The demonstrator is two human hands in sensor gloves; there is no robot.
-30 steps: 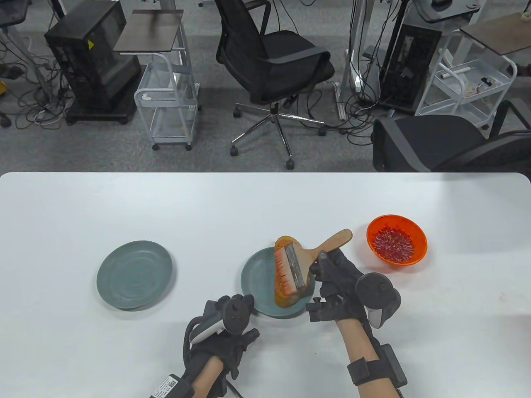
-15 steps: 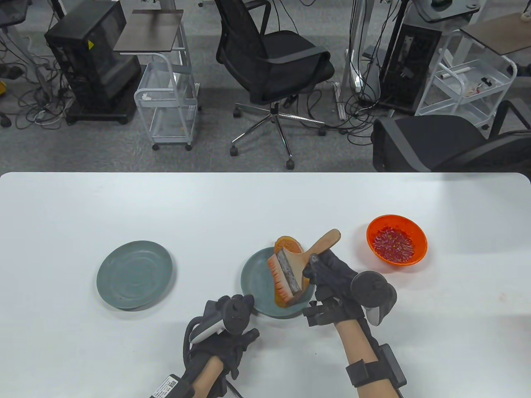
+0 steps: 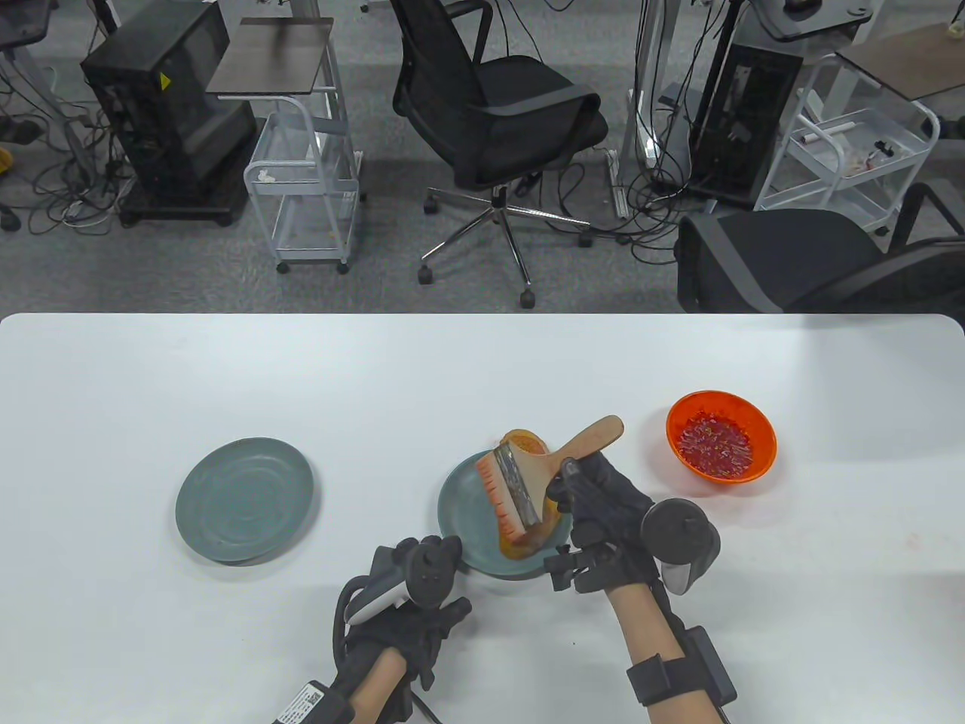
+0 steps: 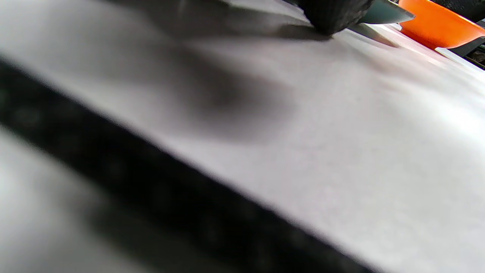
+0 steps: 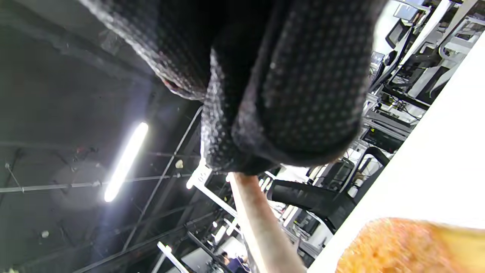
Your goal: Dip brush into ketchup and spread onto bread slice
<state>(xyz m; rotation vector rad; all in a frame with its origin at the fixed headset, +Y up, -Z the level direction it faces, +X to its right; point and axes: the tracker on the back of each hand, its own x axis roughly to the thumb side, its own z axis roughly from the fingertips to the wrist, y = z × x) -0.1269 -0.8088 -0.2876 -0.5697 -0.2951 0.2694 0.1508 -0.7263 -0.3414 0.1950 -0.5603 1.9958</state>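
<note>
Change since a second ago: my brush (image 3: pixel 520 479) has travelled leftward across the bread slice (image 3: pixel 528 539), its bristles now reaching past the slice's left edge over the bare plate, and my right hand (image 3: pixel 599 501) has followed a little to the left; my left hand has stayed put. Item, right hand: closed around the wooden handle of the brush, just behind the metal ferrule, the handle end pointing up and right toward the bowl. Item, brush: broad, flat, bristles stained orange-red, laid at a slant on the slice. Item, bread slice: lies on the right-hand grey plate (image 3: pixel 464 520), its far end sticking out above the brush, its near end at the plate's lower right; in the right wrist view its orange-brown crust (image 5: pixel 409 246) fills the lower right corner. Item, orange bowl (image 3: pixel 721 437): holds the ketchup (image 3: pixel 712 443), stands to the right of the plate, well apart from it; its rim also shows in the left wrist view (image 4: pixel 435 24). Item, left hand (image 3: pixel 411 603): rests on the white bench (image 3: pixel 151 377) just below the plate's near left rim; whether its fingers are open or curled I cannot tell. Item, second grey plate (image 3: pixel 245 499): to the left, well apart from both hands.
</note>
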